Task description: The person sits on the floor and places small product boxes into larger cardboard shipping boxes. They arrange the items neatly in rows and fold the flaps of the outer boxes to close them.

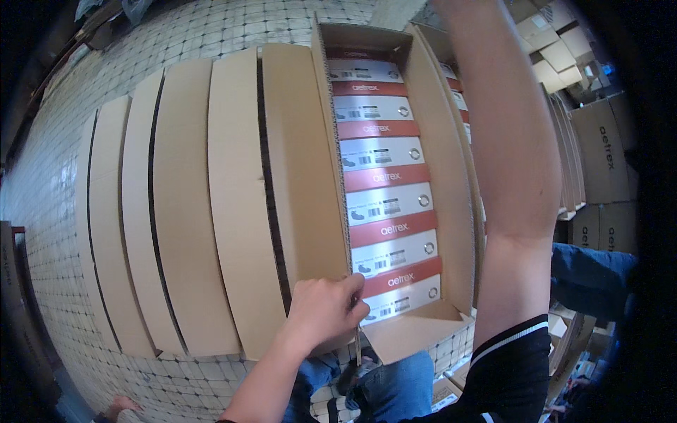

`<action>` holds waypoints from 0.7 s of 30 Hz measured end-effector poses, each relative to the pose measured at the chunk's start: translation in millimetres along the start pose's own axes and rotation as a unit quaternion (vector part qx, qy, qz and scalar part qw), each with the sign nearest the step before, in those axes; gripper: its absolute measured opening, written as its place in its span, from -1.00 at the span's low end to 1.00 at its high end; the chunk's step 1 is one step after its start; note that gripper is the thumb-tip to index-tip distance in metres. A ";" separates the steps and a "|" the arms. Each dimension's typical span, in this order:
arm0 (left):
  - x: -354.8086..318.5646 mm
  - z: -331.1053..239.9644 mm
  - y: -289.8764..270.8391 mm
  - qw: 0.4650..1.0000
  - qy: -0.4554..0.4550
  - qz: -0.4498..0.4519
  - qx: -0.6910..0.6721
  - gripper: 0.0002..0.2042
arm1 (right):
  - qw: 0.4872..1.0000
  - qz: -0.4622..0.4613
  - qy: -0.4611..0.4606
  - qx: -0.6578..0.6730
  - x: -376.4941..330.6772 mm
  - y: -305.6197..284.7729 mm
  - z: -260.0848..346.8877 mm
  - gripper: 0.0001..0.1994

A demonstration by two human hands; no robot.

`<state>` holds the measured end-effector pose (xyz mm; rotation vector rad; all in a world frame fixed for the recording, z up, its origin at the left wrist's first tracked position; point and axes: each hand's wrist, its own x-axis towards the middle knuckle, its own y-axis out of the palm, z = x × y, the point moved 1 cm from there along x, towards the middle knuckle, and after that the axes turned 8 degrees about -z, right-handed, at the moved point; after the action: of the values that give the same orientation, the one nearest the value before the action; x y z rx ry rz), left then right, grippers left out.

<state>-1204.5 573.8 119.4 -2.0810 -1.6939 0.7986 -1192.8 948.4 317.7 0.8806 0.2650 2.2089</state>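
A long open cardboard carton (444, 169) stands in front of me, with several white and orange-red shoe boxes (383, 151) packed in a row inside. My left hand (324, 310) is at the carton's near left corner, its fingers closed on the cardboard edge there. Beside that hand, a short end flap (416, 331) folds outward toward me. My right forearm (515, 155) reaches far forward over the carton's right side. The right hand itself lies beyond the top edge of the picture.
Long tan cartons (187, 211) line up closely on the left, over a tiled floor (240, 28). Another open carton with boxes (455, 84) adjoins on the right, partly behind my arm. Stacked cartons (598, 151) and a denim-clad leg (592, 278) are further right.
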 end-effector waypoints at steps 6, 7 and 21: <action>-6.1 9.9 6.7 0.997 0.038 -0.059 0.042 -0.81 | 0.873 0.020 0.154 -0.463 -192.8 30.6 -10.3 -0.59; -8.4 13.4 7.6 0.995 0.048 -0.063 0.055 -0.82 | 0.872 -0.012 0.113 -0.477 -232.3 40.2 -18.9 -0.54; -96.2 -22.0 29.9 0.993 0.059 -0.062 0.082 -0.26 | 0.612 0.196 0.088 -0.761 -595.4 129.1 60.2 -0.71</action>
<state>-1180.4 475.5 139.3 -1.8571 -1.6194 0.7351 -928.5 435.9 112.2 -0.3298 -1.6564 1.8681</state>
